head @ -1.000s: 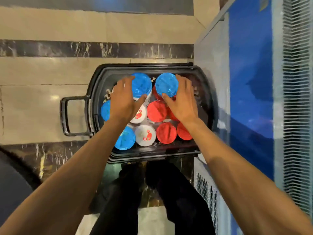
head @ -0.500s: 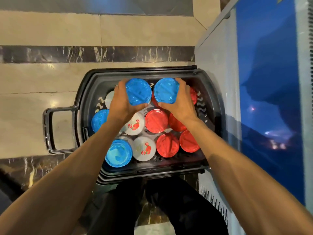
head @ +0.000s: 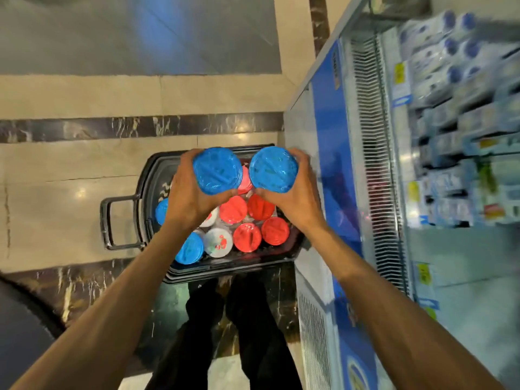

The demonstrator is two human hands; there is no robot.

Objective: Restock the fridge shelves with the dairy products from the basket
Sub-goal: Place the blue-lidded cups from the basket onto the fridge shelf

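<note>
Nearest the camera, two bare forearms reach from the bottom corners toward the middle of the frame. The left hand (head: 194,201) has its fingers curled round the side of one blue-lidded tub (head: 218,170), thumb on the near side. The right hand (head: 289,201) grips a second blue-lidded tub (head: 273,168) the same way. The two tubs sit side by side, almost touching, lids facing up at the camera.

Below them, the black basket (head: 225,270) stands on the floor (head: 84,164), just left of the fridge (head: 329,136). It holds more stock: red-lidded tubs (head: 247,237) on its right side, a white-lidded tub (head: 218,242) in the middle and another blue lid (head: 189,248) at its lower left.

Farthest, at the upper right, the fridge shelves (head: 450,136) show as a blur of pale blue and white packs, so a free slot cannot be made out.

The main risk is probably the grip. Each tub hangs from one hand clasping only its wall, and a smooth or cold, damp side could slide through. Squeezing harder might buckle the wall or lift a lid. Swinging both tubs right together could knock one against the fridge's front edge.
</note>
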